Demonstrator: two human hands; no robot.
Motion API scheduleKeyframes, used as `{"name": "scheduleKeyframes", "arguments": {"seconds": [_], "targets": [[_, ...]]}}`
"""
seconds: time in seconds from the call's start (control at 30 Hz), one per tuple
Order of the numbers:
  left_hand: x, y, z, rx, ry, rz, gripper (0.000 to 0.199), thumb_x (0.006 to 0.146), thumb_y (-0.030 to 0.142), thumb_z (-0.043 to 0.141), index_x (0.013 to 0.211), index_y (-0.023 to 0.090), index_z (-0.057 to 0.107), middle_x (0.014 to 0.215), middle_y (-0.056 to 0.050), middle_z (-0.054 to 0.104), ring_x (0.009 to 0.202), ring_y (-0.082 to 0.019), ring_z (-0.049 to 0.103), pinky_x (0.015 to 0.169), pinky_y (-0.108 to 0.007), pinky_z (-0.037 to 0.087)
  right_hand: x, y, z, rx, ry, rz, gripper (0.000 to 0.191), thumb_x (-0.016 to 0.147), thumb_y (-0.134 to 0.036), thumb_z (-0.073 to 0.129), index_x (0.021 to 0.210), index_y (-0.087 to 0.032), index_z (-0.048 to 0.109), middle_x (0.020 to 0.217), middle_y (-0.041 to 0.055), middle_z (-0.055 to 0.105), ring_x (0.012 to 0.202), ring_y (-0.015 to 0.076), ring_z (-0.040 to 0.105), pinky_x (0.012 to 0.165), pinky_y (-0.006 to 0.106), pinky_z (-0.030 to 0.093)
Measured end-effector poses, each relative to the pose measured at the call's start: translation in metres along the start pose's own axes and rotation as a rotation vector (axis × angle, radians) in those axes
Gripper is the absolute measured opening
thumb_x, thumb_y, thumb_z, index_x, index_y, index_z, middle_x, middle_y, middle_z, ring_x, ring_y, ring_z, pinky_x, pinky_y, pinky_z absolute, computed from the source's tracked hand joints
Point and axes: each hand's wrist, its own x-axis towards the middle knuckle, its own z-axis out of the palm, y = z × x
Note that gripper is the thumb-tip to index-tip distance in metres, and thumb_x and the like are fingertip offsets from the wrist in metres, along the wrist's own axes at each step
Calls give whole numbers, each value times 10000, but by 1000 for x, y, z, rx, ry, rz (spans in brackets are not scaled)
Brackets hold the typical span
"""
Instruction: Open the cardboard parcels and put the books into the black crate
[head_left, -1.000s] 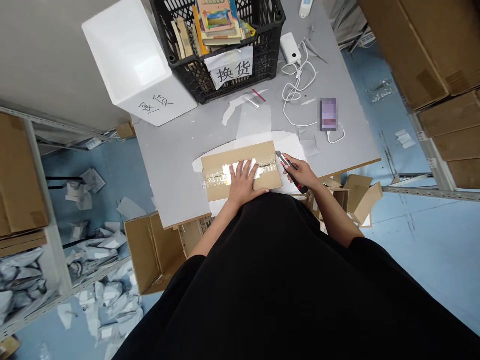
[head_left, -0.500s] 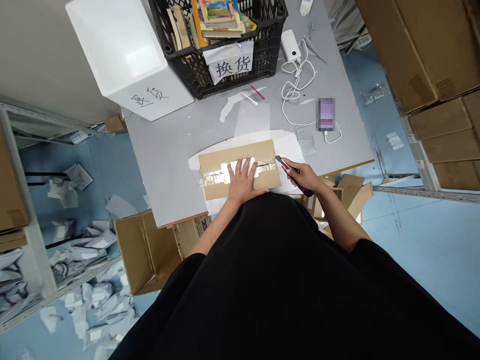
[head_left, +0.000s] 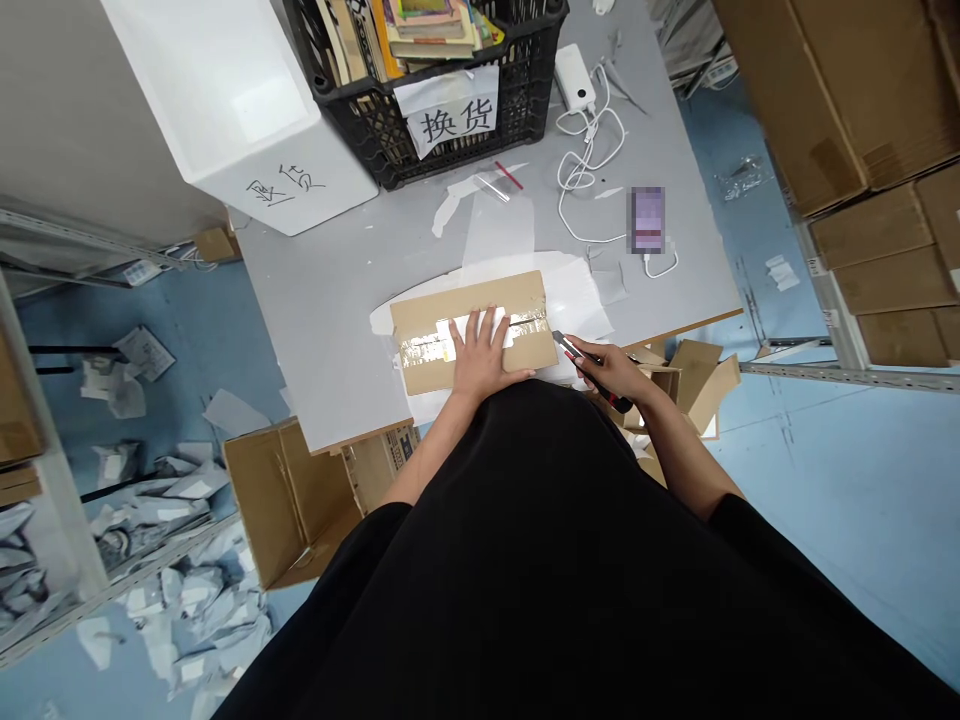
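The left hand [head_left: 480, 355] lies flat, fingers spread, on a taped cardboard box [head_left: 435, 320], which sits on a white sheet [head_left: 577, 300] on the grey worktop [head_left: 322, 340]. The right hand [head_left: 609, 370] grips a red-and-black utility knife [head_left: 589, 360], its blade tip just beside the box's right edge.

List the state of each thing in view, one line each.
left hand, flat on carton, fingers spread
right hand, gripping utility knife
utility knife, blade out, pointing toward carton
carton, closed, lying flat, clear tape across it
crate, full of books
power bank, cable plugged in
phone, lying flat, cable attached
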Motion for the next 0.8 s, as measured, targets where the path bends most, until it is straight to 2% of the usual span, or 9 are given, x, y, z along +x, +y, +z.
{"name": "scheduleKeyframes", "arguments": {"seconds": [0.23, 0.33, 0.4, 0.5, 0.57, 0.63, 0.73, 0.8], "targets": [[-1, 0, 0, 15, 6, 3, 1106, 699, 848, 636, 1591, 248, 378, 1691, -157, 274, 1574, -457, 142, 1235, -700, -56, -4, -2, -4, 47, -28, 4, 654, 915, -436, 645, 1525, -240, 516, 679, -45, 597, 503, 93, 496, 538, 267, 488], [0, 1, 0, 21, 6, 8, 1110, 696, 853, 635, 1590, 245, 379, 1690, -159, 275, 1575, -458, 133, 1231, -707, -60, -4, 5, -9, 60, -42, 8, 674, 891, -467, 670, 1513, -247, 533, 762, -13, 659, 538, 109, 541, 550, 288, 524], [0, 0, -1, 20, -5, 14, 1102, 700, 854, 630, 1585, 245, 386, 1683, -159, 292, 1575, -458, 133, 1231, -709, -57, 1, 21, -12, 84, 19, 38, 732, 875, -493, 671, 1538, -236, 496, 832, 13, 693, 581, 130, 591, 574, 313, 559], [-2, -4, -2, -1, 9, 25, 1020, 734, 839, 612, 1548, 249, 439, 1648, -160, 359, 1566, -445, 183, 1247, -691, -27, 18, 58, -13, 65, 251, 89, 819, 870, -456, 622, 1602, -189, 369, 914, 42, 707, 657, 161, 646, 668, 376, 605], [-6, -7, -3, -24, 53, 22, 912, 781, 809, 591, 1493, 246, 502, 1593, -164, 436, 1542, -423, 261, 1266, -662, 25, 35, 82, -11, -81, 359, 107, 791, 879, -369, 562, 1615, -192, 335, 1034, 80, 716, 740, 190, 668, 740, 423, 608], [-11, -12, -4, -43, 101, 7, 798, 837, 763, 565, 1430, 228, 553, 1510, -170, 513, 1495, -396, 352, 1277, -628, 88, 52, 97, -7, -304, 398, 113, 742, 885, -282, 521, 1605, -191, 365, 1125, 124, 713, 859, 243, 677, 816, 454, 588], [-19, -22, -7, -59, 158, -37, 661, 909, 678, 524, 1362, 201, 591, 1393, -178, 573, 1392, -364, 458, 1257, -587, 208, 75, 102, 2, -633, 391, 137, 710, 908, -190, 462, 1611, -196, 359, 1148, 170, 693, 996, 307, 653, 891, 465, 539], [-25, -30, -10, -57, 204, -92, 600, 931, 632, 513, 1331, 196, 608, 1346, -184, 582, 1333, -362, 487, 1204, -566, 303, 85, 98, 9, -803, 363, 175, 696, 927, -162, 421, 1616, -217, 348, 1153, 189, 659, 1001, 313, 639, 891, 457, 521]]}}
